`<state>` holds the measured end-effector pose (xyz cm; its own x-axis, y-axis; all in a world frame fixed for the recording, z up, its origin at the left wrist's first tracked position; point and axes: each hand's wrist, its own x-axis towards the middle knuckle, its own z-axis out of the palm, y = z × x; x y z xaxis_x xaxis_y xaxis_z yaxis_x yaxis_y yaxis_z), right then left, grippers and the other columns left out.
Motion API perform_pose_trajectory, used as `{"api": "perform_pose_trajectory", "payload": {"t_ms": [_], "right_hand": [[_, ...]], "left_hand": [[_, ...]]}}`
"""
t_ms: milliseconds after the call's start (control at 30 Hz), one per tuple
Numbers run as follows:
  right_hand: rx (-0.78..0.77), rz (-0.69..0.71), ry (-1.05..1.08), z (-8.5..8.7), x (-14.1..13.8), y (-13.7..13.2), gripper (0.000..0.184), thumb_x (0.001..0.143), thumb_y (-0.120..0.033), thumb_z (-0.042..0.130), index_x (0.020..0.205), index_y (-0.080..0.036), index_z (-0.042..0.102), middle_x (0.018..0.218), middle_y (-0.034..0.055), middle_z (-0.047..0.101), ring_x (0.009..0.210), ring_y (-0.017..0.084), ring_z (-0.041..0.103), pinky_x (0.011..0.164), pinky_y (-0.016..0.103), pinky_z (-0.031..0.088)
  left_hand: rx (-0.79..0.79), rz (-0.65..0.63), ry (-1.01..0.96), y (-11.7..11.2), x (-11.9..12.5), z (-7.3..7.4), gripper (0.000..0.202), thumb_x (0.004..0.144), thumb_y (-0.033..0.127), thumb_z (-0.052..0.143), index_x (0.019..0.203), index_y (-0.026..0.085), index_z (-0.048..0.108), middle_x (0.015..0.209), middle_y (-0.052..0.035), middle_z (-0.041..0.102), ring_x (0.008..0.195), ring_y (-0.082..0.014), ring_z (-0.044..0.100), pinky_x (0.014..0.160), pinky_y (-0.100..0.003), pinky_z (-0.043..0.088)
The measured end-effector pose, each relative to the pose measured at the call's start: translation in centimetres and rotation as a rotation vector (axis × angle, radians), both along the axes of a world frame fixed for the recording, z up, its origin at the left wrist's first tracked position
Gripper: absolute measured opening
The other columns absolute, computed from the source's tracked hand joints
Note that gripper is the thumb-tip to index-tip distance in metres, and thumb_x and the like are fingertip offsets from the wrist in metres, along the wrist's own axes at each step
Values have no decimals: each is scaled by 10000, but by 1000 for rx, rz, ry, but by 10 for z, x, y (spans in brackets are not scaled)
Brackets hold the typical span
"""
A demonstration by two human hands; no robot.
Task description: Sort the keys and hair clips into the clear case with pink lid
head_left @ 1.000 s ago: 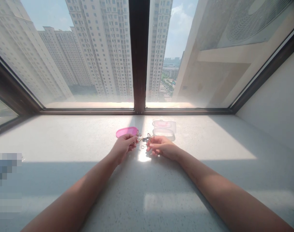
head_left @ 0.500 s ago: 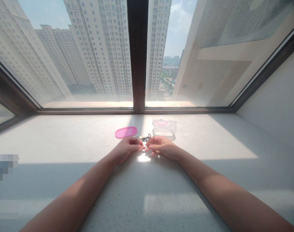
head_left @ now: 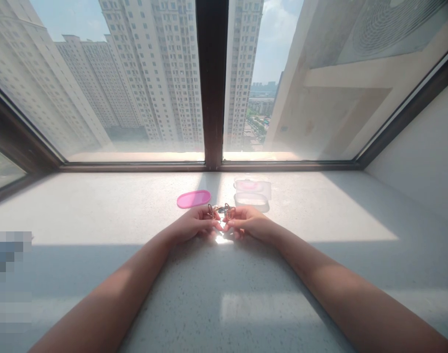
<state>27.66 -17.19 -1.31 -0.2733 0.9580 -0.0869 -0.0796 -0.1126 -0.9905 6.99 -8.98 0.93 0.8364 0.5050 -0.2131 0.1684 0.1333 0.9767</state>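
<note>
Both my hands meet at the middle of a pale speckled window sill [head_left: 98,215]. My left hand [head_left: 194,226] pinches a small bent metal clip [head_left: 210,210]. Facing it, my right hand [head_left: 250,223] pinches a similar copper-coloured clip [head_left: 229,211]. The two clips touch or nearly touch between my fingertips, with a dark small piece [head_left: 221,209] between them. A pink oval lid [head_left: 193,199] lies flat just beyond my left hand. A clear plastic box [head_left: 251,192] with something pink inside stands just beyond my right hand.
A large window with a dark centre post [head_left: 211,83] closes off the far edge of the sill. A white wall [head_left: 422,147] rises at the right. Bright sunlight falls on the sill's far half; the near half lies in shade.
My left hand has moved right and closed the gap to my right hand, bringing its clip against the other. The loose small rings seen on the sill earlier are now hidden by my hands.
</note>
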Motion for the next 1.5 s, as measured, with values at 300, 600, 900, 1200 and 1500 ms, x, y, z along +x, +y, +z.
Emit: {"api": "perform_pose_trajectory", "payload": {"t_ms": [300, 600, 900, 1200, 1500], "right_hand": [[-26, -34, -19, 4, -3, -2, 334, 761, -331, 713, 998, -155, 556, 807, 72, 718, 499, 117, 626, 423, 190, 445], [-6, -34, -16, 6, -4, -2, 354, 762, -297, 706, 1008, -194, 474, 765, 43, 717, 473, 114, 616, 430, 188, 457], [-10, -40, -27, 9, -5, -4, 382, 751, -255, 712, 1060, -214, 492, 710, 0, 689, 477, 113, 619, 422, 173, 446], [-6, -47, -37, 4, -5, -4, 462, 773, -284, 690, 1157, -249, 435, 722, -13, 673, 489, 123, 622, 423, 186, 450], [17, -28, -51, 5, -6, -3, 355, 756, -294, 698, 966, -220, 422, 715, -6, 686, 478, 124, 619, 418, 192, 454]], "left_hand": [[-26, -39, -9, 0, -1, 1, 286, 707, 231, 731, 915, 154, 551, 808, -74, 688, 642, -149, 656, 580, -250, 515], [-48, -57, -4, 3, -1, 0, 271, 728, 237, 719, 895, 161, 521, 807, -77, 695, 645, -160, 666, 594, -269, 524], [-45, -73, 7, 4, -2, -3, 251, 738, 191, 703, 901, 161, 514, 825, -68, 684, 696, -162, 668, 630, -272, 528], [-32, -79, 0, 3, -1, -1, 257, 748, 208, 697, 935, 156, 527, 816, -63, 673, 679, -152, 656, 635, -282, 529], [-21, -85, 12, 2, -1, 0, 268, 751, 225, 700, 943, 157, 527, 814, -65, 674, 684, -163, 666, 632, -282, 532]]}}
